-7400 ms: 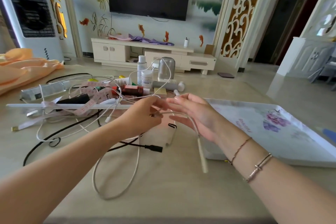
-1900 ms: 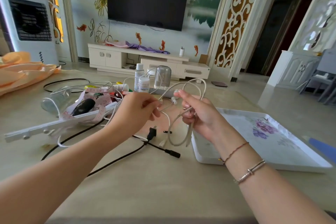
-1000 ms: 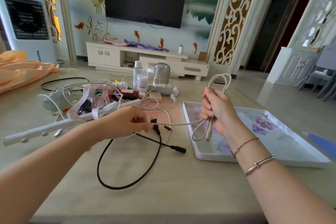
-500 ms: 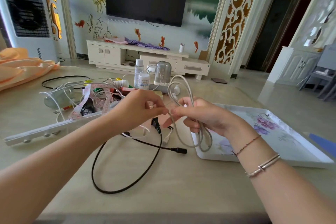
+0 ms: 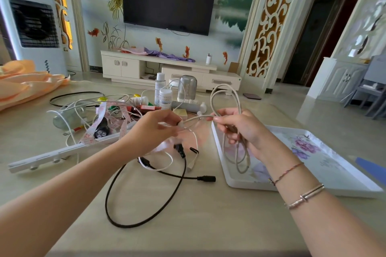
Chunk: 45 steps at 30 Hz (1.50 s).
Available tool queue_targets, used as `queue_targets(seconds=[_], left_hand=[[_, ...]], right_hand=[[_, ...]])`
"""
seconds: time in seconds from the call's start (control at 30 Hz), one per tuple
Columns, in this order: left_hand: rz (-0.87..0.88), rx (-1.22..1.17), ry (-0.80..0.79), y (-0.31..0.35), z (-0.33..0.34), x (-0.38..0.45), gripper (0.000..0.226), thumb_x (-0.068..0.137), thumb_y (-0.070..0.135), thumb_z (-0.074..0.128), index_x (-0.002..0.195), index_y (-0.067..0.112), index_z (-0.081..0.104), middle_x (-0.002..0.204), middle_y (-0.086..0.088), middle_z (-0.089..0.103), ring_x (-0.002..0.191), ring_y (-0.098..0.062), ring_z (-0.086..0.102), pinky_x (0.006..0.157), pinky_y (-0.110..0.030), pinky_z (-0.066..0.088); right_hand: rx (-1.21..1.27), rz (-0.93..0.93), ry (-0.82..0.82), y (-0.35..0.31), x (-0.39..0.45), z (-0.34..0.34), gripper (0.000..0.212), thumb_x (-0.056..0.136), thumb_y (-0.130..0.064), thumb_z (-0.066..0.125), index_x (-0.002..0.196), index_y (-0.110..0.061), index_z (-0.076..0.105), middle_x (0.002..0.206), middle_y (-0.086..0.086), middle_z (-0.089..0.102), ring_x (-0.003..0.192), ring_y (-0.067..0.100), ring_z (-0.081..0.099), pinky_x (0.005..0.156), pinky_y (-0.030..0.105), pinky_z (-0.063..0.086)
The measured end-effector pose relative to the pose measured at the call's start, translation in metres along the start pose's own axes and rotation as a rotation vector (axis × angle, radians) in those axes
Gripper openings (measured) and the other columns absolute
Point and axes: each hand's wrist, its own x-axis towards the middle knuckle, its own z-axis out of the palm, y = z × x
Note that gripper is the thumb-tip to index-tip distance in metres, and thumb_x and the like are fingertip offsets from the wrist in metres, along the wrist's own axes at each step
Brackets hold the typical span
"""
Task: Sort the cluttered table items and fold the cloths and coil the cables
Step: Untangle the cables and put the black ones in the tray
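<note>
My right hand point(image 5: 240, 129) grips a white cable point(image 5: 226, 98) gathered into several loops; loops stick up above the fist and hang below it over the tray's near corner. My left hand point(image 5: 154, 129) pinches the cable's free end close to the right hand, a short span stretched between them. A black cable point(image 5: 146, 192) lies in a loop on the table below my hands. Behind the left hand lies a tangle of white wires point(image 5: 79, 110) and a pink measuring tape point(image 5: 100, 123).
A white flowered tray point(image 5: 325, 165) lies at the right. A long white bar point(image 5: 52, 154) lies at the left. Bottles point(image 5: 160, 87) and small items stand at the back of the pile. An orange cloth point(image 5: 25, 83) is heaped at the far left.
The right hand has wound more loops of the white cable. The left hand slid along it to the free end, and both hands came closer together again.
</note>
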Motion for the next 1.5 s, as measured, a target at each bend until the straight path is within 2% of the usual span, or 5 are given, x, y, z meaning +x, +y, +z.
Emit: queue_targets(seconds=[0.47, 0.6, 0.83, 1.13, 1.5], left_hand=[[-0.183, -0.556, 0.1, 0.018, 0.001, -0.009, 0.013, 0.094, 0.004, 0.054, 0.094, 0.004, 0.067, 0.09, -0.017, 0.073, 0.08, -0.024, 0.073, 0.081, -0.034, 0.057], [-0.12, -0.317, 0.242, 0.014, 0.001, -0.009, 0.011, 0.09, 0.006, 0.062, 0.088, 0.011, 0.072, 0.088, -0.01, 0.074, 0.072, -0.015, 0.073, 0.066, -0.021, 0.058], [-0.173, -0.314, 0.31, 0.012, -0.002, -0.006, 0.008, 0.088, 0.013, 0.066, 0.09, 0.012, 0.074, 0.086, -0.006, 0.075, 0.069, -0.023, 0.073, 0.075, -0.038, 0.059], [-0.227, -0.241, 0.46, -0.003, -0.014, 0.001, 0.015, 0.089, 0.004, 0.062, 0.079, 0.011, 0.07, 0.066, -0.007, 0.072, 0.059, -0.022, 0.071, 0.062, -0.03, 0.059], [-0.415, -0.345, 0.069, 0.02, 0.021, -0.011, 0.014, 0.086, 0.008, 0.068, 0.097, 0.007, 0.06, 0.077, -0.005, 0.062, 0.067, -0.014, 0.059, 0.075, -0.033, 0.056]], right_hand=[[0.097, 0.016, -0.048, 0.003, -0.008, -0.003, 0.012, 0.093, -0.005, 0.053, 0.095, -0.002, 0.065, 0.055, 0.002, 0.048, 0.055, 0.02, 0.054, 0.056, 0.027, 0.047], [-0.09, -0.02, -0.075, 0.001, -0.011, 0.006, 0.016, 0.095, -0.008, 0.053, 0.106, 0.001, 0.062, 0.059, 0.002, 0.054, 0.053, 0.018, 0.054, 0.054, 0.026, 0.05], [-0.204, -0.085, -0.142, -0.003, -0.019, 0.03, 0.008, 0.096, -0.015, 0.057, 0.098, -0.008, 0.059, 0.058, 0.006, 0.058, 0.044, 0.017, 0.053, 0.052, 0.03, 0.045], [0.01, 0.021, -0.191, 0.01, -0.014, 0.023, 0.013, 0.1, -0.014, 0.049, 0.096, -0.005, 0.057, 0.051, -0.005, 0.033, 0.038, 0.006, 0.031, 0.04, 0.018, 0.029], [0.126, 0.028, -0.11, 0.018, -0.009, 0.028, 0.012, 0.097, -0.009, 0.052, 0.109, -0.007, 0.053, 0.059, 0.001, 0.054, 0.046, 0.013, 0.051, 0.049, 0.025, 0.048]])
